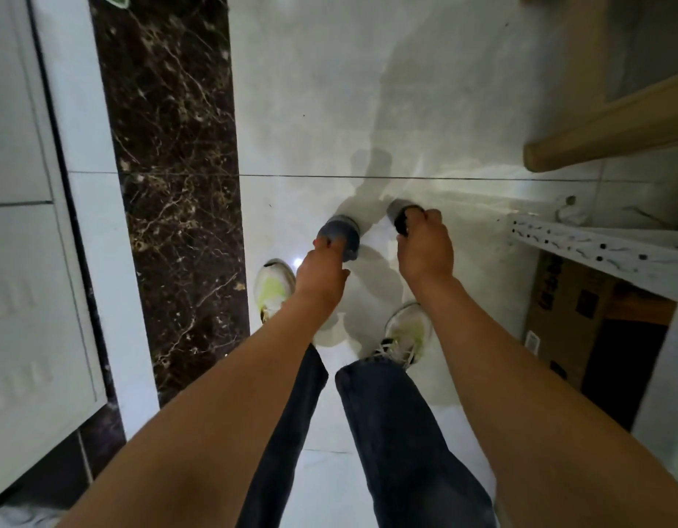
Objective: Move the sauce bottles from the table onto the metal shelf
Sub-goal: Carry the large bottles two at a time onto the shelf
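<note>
Left hand (322,276): fingers curled around a grey bottle (339,234), held over pale floor (310,108). Right hand (425,249): grips a dark bottle (400,217), contents blurred, possibly sauce. Metal shelf (596,249) edge at 3 o'clock of the right hand, near. Open floor toward 12 o'clock.

Both bottles (339,232) blur beneath the fingers (324,243); the metal shelf (596,249) runs off the right edge.
</note>
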A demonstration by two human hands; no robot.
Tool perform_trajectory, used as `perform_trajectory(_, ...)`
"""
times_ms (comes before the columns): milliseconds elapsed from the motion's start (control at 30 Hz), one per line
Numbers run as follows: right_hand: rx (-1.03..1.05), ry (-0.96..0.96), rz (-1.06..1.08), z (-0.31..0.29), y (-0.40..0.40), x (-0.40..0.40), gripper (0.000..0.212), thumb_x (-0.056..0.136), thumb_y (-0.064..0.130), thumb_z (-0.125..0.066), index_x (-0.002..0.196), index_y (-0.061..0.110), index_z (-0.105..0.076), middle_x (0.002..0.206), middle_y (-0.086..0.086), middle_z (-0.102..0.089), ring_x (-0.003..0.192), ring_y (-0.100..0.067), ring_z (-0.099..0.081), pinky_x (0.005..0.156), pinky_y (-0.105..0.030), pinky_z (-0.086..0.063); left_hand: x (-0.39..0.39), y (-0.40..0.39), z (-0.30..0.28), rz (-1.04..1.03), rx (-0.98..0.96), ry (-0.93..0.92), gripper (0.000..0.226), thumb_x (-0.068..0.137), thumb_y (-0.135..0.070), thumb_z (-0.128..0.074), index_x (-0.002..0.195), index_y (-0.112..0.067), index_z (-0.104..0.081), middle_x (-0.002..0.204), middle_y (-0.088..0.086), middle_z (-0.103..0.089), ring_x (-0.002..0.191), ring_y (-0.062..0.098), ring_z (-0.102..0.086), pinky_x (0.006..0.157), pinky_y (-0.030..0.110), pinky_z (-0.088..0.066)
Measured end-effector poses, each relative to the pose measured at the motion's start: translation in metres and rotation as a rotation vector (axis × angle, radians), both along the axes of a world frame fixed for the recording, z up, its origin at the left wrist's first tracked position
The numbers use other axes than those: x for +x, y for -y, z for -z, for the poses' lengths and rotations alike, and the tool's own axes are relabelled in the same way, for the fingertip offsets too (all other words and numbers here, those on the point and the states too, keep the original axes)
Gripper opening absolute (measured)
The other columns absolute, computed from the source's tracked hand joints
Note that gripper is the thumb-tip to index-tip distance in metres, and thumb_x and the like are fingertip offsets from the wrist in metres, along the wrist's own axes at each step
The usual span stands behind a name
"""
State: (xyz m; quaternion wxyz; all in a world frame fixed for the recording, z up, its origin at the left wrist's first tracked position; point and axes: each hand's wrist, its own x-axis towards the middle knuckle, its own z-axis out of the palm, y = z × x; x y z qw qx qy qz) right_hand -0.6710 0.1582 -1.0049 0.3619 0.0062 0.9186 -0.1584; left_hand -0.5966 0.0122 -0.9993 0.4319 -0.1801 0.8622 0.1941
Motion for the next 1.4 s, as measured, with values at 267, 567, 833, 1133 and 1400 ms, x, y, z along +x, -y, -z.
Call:
perform_trajectory(267,0.029,-0.012,0.017,0.008,-0.015,-0.001,0.038,0.090,-0.002,-0.052,0.128,0.004,-0.051,0.123,-0.019,-0.049,0.098,-0.035,-0.058,0.072,-0.029,-0.039,-0.018,-0.004,0.014,0.154,-0.088,-0.050,0.033,0.099,-0.010,-0.045,0.131,-0.003,-0.046,0.131,0.018,-0.045,0.106,0.037,-0.055,0.076,0.034,-0.039)
perform_trajectory(567,-0.040,0.019,0.126,-0.056,-0.018,0.020,0.032,0.088,0.004,-0.058,0.121,0.004,-0.057,0.117,-0.019,-0.052,0.095,-0.035,-0.058,0.070,-0.026,-0.037,-0.018,-0.008,-0.050,0.038,-0.025,-0.033,0.031,0.095,-0.012,-0.052,0.124,-0.001,-0.053,0.123,0.020,-0.056,0.108,0.038,-0.057,0.089,0.040,-0.047)
perform_trajectory(833,-0.120,-0.033,0.437,-0.234,-0.006,0.036,0.029,0.084,0.005,-0.064,0.113,0.010,-0.060,0.111,-0.007,-0.054,0.082,-0.015,-0.047,0.072,-0.020,-0.035,-0.011,-0.002,-0.220,0.037,0.012,-0.201,0.016,0.088,-0.015,-0.057,0.101,-0.007,-0.063,0.093,0.012,-0.068,0.085,0.032,-0.063,0.076,0.040,-0.051)
perform_trajectory(1133,-0.292,-0.264,0.498,-0.447,-0.009,0.041,0.028,0.070,0.008,-0.071,0.097,0.013,-0.063,0.095,-0.005,-0.064,0.085,-0.025,-0.058,0.073,-0.033,-0.049,-0.010,0.022,-0.451,0.065,0.001,-0.544,0.023,0.081,-0.031,-0.072,0.100,-0.019,-0.067,0.093,0.004,-0.072,0.084,0.025,-0.066,0.074,0.033,-0.051)
perform_trajectory(1400,-0.442,-0.599,0.578,-0.617,0.009,0.063,0.022,0.069,0.013,-0.075,0.085,0.021,-0.063,0.081,0.006,-0.060,0.074,-0.013,-0.057,0.061,-0.012,-0.039,-0.020,0.052,-0.617,0.107,0.069,-0.855,0.024,0.071,-0.044,-0.078,0.089,-0.029,-0.072,0.087,-0.009,-0.072,0.083,0.013,-0.065,0.073,0.028,-0.048)
